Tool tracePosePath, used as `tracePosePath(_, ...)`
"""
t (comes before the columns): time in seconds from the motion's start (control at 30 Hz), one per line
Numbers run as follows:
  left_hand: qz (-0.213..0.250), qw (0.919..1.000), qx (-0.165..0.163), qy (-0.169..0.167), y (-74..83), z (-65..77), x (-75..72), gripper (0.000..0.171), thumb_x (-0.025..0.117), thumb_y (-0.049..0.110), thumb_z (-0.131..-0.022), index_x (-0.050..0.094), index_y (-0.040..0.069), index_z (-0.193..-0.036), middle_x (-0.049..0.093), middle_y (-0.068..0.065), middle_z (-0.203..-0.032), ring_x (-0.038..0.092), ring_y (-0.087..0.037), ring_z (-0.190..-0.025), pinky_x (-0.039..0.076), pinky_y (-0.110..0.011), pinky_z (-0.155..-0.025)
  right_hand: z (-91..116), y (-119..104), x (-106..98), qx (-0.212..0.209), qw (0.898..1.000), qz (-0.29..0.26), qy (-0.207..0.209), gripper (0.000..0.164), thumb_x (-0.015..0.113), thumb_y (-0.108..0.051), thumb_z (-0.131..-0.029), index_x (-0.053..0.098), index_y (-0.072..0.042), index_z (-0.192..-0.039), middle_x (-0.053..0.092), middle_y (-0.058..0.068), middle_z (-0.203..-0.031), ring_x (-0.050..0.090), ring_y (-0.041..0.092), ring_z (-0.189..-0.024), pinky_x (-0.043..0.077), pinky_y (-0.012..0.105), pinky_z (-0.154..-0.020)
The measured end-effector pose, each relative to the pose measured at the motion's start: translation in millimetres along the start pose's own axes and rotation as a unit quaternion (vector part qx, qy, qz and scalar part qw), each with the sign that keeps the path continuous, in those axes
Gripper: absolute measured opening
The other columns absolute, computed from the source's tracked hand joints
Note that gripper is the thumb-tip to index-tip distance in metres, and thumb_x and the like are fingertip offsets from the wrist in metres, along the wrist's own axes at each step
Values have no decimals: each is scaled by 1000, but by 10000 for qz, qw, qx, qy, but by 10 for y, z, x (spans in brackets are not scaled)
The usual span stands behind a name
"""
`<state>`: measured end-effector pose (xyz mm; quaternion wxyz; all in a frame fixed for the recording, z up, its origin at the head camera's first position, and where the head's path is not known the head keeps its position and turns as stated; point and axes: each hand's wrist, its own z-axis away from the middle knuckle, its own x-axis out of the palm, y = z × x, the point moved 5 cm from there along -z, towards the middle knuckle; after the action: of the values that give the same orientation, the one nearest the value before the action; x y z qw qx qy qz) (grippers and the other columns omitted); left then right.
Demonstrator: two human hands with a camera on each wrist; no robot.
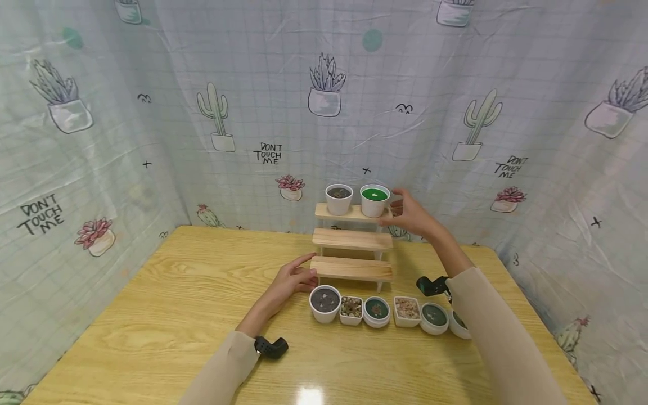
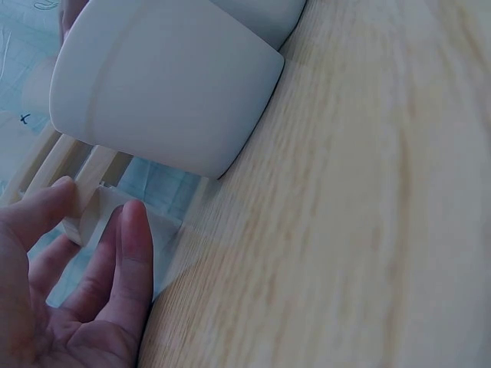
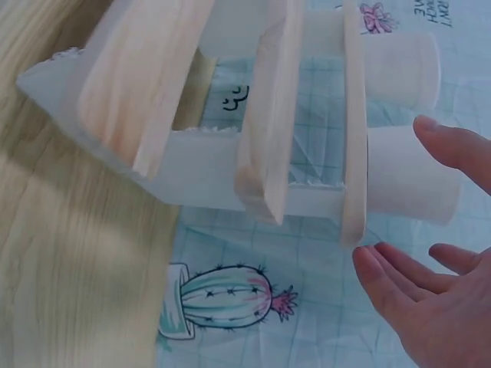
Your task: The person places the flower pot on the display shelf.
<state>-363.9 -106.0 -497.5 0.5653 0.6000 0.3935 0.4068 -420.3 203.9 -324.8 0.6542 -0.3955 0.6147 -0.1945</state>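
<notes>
A three-step wooden display stand (image 1: pixel 351 268) with pale supports stands at the back of the table. My left hand (image 1: pixel 289 283) holds the left end of its lowest step, thumb and fingers around the end, beside the pale support (image 2: pixel 159 230). On the top step stand a white pot with a green top (image 1: pixel 374 205) and a white pot with a dark top (image 1: pixel 338 199). My right hand (image 1: pixel 411 215) is at the right of the green-topped pot, fingers spread and loosely bent. Its thumb (image 3: pixel 453 149) overlaps that pot in the right wrist view; its fingertips are near the step's end.
In front of the stand is a row of small pots: a white round pot (image 1: pixel 325 306), a square pebble pot (image 1: pixel 351 310), a round pot (image 1: pixel 377 312), a square pot (image 1: pixel 407 311) and others, one partly behind the right sleeve. A printed curtain (image 1: pixel 263 112) hangs behind the table.
</notes>
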Motion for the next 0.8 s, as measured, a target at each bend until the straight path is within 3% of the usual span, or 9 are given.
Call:
tracePosePath(0.27, 30, 10000, 25, 44, -5, -14, -4, 65, 65, 21, -103, 36, 10, -160, 74, -6, -100, 72, -14, -89, 63, -29, -81, 426, 72, -71, -89, 9995, -213, -205, 107, 78, -26, -94, 1, -2, -163, 34, 33, -159, 35, 49, -148, 40, 64, -116)
tracePosePath(0.57, -43, 10000, -26, 45, -12, -11, -6, 62, 64, 23, -104, 38, 15, -160, 73, -6, -102, 72, -15, -91, 63, -30, -82, 1021, 280, -176, -265, 9979, -539, -226, 104, 73, -21, -98, -6, -6, -164, 32, 32, -160, 36, 51, -147, 42, 63, -115)
tracePosePath(0.67, -64, 10000, -13, 22, -10, -13, -7, 63, 64, 23, -104, 37, 15, -160, 73, -6, -102, 72, -15, -91, 63, -30, -82, 1183, 373, -214, -286, 9975, -623, -162, 102, 71, -19, -99, -6, -7, -164, 32, 32, -160, 37, 51, -146, 49, 55, -111)
tracePosePath(0.8, -49, 10000, -22, 22, -15, -12, -5, 62, 64, 23, -104, 38, 15, -160, 74, -6, -102, 72, -15, -91, 63, -31, -82, 1345, 509, -247, -378, 9972, -640, -117, 98, 70, -17, -100, -3, -5, -164, 35, 32, -158, 39, 51, -144, 57, 30, -102)
